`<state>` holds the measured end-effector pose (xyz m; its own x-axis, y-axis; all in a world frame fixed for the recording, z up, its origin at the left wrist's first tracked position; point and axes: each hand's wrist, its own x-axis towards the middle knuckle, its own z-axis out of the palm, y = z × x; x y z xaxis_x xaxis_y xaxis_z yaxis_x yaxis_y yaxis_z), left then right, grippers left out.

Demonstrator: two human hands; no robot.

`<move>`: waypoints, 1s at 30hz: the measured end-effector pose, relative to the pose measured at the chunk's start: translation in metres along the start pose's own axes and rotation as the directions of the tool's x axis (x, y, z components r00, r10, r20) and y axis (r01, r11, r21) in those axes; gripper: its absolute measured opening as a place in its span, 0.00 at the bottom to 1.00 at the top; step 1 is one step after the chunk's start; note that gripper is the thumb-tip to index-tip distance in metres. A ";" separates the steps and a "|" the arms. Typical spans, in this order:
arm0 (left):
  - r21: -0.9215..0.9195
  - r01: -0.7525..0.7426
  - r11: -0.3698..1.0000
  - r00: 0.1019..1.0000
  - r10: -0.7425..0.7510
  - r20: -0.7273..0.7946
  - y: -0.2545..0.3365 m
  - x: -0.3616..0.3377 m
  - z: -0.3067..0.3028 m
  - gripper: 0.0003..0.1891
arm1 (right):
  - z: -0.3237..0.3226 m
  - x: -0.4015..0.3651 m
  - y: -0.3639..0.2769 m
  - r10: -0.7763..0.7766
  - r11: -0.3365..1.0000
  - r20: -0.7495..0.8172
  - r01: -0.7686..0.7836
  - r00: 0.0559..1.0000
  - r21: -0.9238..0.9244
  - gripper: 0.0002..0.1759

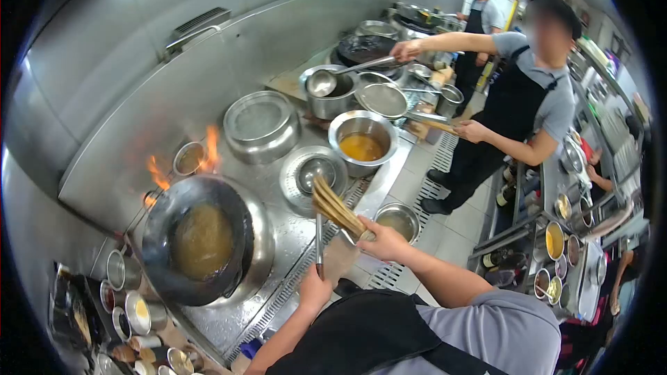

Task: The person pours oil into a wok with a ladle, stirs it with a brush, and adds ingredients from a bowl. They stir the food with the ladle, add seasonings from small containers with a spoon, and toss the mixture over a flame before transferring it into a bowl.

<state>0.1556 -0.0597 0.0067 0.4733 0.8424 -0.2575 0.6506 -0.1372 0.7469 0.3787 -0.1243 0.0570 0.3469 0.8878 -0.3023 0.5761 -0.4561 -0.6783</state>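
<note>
My left hand (316, 288) is closed around the handle of a ladle (319, 243), which points away from me. The ladle's bowl sits over a perforated metal strainer (294, 191). In my right hand (385, 242) is a bamboo wok brush (335, 207), its split bristles tilted up and left above the stove edge. To the left, a large dark wok (156, 260) holds brownish liquid on a burner. Flames (210, 149) rise behind its far rim. Neither hand touches the wok.
A metal pot (385, 132) with orange-yellow liquid and an upturned basin (260, 125) stand beyond the strainer. A co-worker (511, 97) at right reaches over the stove with another ladle (322, 83). Seasoning containers (142, 312) crowd the lower left. A metal bowl (410, 215) is beyond my right hand.
</note>
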 end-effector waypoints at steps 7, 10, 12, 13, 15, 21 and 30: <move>0.050 -0.387 0.921 0.922 0.387 0.006 -0.054 0.031 0.055 0.38 | 0.000 -0.009 0.022 -0.042 0.999 0.054 0.044 0.998 -0.027 0.42; -0.045 -0.371 0.928 0.927 0.373 0.048 -0.050 0.031 0.051 0.45 | -0.003 -0.006 0.022 -0.056 0.998 0.102 0.057 0.993 -0.011 0.41; -0.044 -0.112 0.993 0.963 0.120 0.243 -0.035 0.020 0.031 0.46 | -0.007 -0.008 0.013 -0.057 0.998 0.127 0.060 0.990 -0.021 0.41; -0.045 -0.114 0.992 0.964 0.122 0.237 -0.038 0.022 0.028 0.46 | -0.010 -0.007 0.009 -0.060 0.997 0.146 0.066 0.988 -0.037 0.41; -0.071 -0.044 0.997 0.958 0.062 0.280 -0.055 0.021 0.019 0.43 | -0.005 -0.001 0.012 -0.072 0.996 0.151 0.079 0.986 -0.039 0.41; -0.028 0.044 0.999 0.963 -0.035 0.267 -0.064 -0.004 -0.022 0.33 | -0.006 0.003 0.001 -0.100 0.994 0.187 0.104 0.977 -0.012 0.42; -0.137 0.057 0.989 0.971 -0.024 0.236 -0.072 -0.027 -0.045 0.26 | 0.002 0.002 -0.013 -0.116 0.992 0.271 0.125 0.956 -0.015 0.42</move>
<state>0.0692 -0.0494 -0.0121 0.5844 0.6987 -0.4126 0.5895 -0.0160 0.8076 0.3710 -0.1165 0.0638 0.0639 0.9179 -0.3917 0.6260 -0.3426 -0.7006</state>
